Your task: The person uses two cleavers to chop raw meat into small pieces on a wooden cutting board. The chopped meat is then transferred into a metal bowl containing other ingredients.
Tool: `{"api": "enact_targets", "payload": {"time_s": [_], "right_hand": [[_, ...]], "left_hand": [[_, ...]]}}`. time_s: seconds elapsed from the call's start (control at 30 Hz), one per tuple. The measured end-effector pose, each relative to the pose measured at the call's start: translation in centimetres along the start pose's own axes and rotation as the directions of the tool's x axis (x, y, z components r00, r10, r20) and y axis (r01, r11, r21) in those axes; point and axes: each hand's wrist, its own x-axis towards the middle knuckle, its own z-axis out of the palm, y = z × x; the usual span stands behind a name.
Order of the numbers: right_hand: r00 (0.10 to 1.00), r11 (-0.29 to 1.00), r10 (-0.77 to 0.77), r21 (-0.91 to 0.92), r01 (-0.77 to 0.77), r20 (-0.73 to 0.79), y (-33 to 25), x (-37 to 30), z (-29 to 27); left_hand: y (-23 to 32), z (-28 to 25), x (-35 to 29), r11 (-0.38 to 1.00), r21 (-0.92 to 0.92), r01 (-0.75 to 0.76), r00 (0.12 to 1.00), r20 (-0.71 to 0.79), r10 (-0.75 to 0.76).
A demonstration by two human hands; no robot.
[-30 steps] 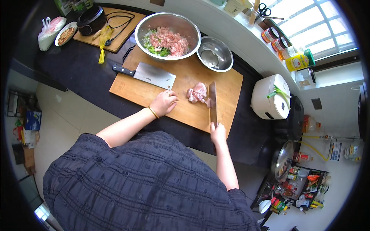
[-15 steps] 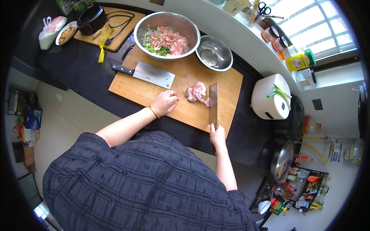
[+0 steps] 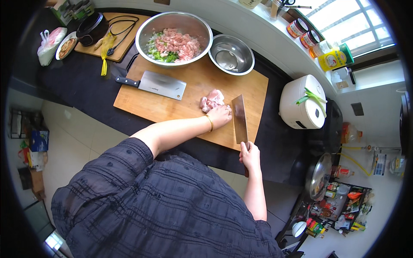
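A pink piece of raw meat [image 3: 211, 101] lies on the wooden cutting board [image 3: 150, 106], towards its right side. My left hand [image 3: 220, 116], with a gold bangle at the wrist, is closed over the near right end of the meat, its fingertips partly hidden. Just to the right of these fingers stands the blade of a cleaver [image 3: 240, 119], a small gap apart. My right hand [image 3: 251, 156] grips that cleaver by its handle near the board's front edge. A second cleaver [image 3: 162, 85], with a black handle, lies flat on the board's left part.
Behind the board, a large steel bowl [image 3: 207, 42] holds minced meat and chopped greens. A smaller steel bowl [image 3: 244, 69] stands beside it. On the right is a white rice cooker [image 3: 297, 107] with green onion [image 3: 313, 97] on its lid. A black pot [image 3: 92, 29] sits far left.
My left hand has moved right from bare board onto the meat. The held cleaver has shifted slightly right from the meat and tilted. The whole view has shifted a little.
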Motion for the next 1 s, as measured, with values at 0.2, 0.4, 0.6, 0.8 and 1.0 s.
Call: {"api": "enact_targets", "payload": {"time_s": [0.2, 0.4, 0.6, 0.8, 1.0], "right_hand": [[0.998, 0.994, 0.043, 0.101, -0.048, 0.045, 1.4, 0.4, 0.7], [0.997, 0.988, 0.064, 0.138, -0.071, 0.05, 0.8, 0.8, 1.2], [1.0, 0.991, 0.024, 0.132, -0.024, -0.002, 1.0, 0.7, 1.3], [0.984, 0.993, -0.09, 0.058, 0.099, -0.152, 2.6, 1.2, 2.7], [0.989, 0.99, -0.02, 0.133, 0.04, -0.146, 1.7, -0.5, 2.5]], "left_hand": [[-1.8, -2.7, 1.7, 0.987, -0.132, -0.092, 0.972, 0.201, 0.118], [-2.4, -0.2, 0.4, 0.966, -0.251, -0.061, 0.987, 0.128, 0.096], [-5.6, -3.0, -0.3, 0.999, 0.002, -0.048, 0.991, 0.128, 0.047], [-8.6, -3.0, 0.5, 0.989, 0.028, 0.146, 0.989, -0.032, -0.145], [-7.1, -2.5, 0.1, 0.842, -0.222, -0.493, 0.846, 0.106, 0.523]]}}
